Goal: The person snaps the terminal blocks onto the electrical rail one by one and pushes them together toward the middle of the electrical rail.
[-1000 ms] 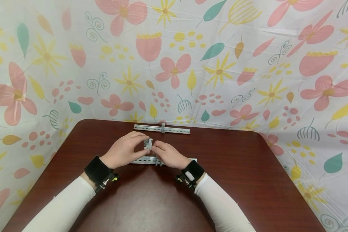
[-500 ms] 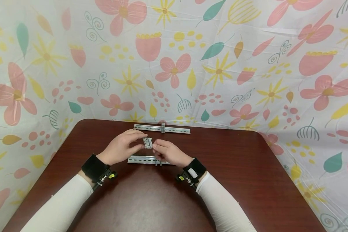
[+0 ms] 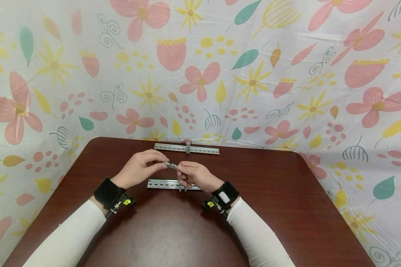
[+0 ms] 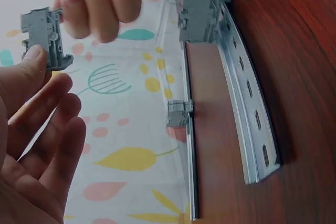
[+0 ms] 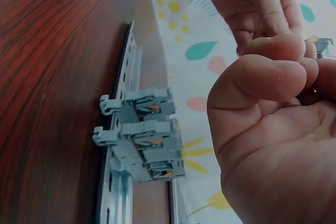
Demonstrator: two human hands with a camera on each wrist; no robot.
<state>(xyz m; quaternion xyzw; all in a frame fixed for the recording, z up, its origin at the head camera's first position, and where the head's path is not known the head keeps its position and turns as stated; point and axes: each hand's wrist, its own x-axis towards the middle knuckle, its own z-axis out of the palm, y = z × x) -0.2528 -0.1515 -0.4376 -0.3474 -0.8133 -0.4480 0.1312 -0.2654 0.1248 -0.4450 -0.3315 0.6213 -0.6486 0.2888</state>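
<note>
A small grey DIN-rail terminal block (image 3: 171,165) is held above the table between both hands. My left hand (image 3: 138,167) pinches it between thumb and forefinger; in the left wrist view the block's (image 4: 42,30) broad side shows, and the other left fingers are loosely spread. At the opposite end, my right hand (image 3: 198,176) pinches the block's edge with thumb and forefinger, its remaining fingers curled. Only a corner of the block (image 5: 323,47) shows in the right wrist view, past the right fingers. Below the hands lies a slotted metal rail (image 3: 160,184), partly hidden by the right hand.
Several grey terminal blocks (image 5: 152,140) are clipped side by side on the near rail. Farther back, a second rail (image 3: 204,150) carries mounted terminal blocks (image 3: 188,147). A flowered cloth (image 3: 200,81) hangs behind the dark red table (image 3: 270,200).
The terminal block has turned from showing its broad face to showing a thin edge in the head view. My left hand has shifted slightly left, uncovering more of the near rail.
</note>
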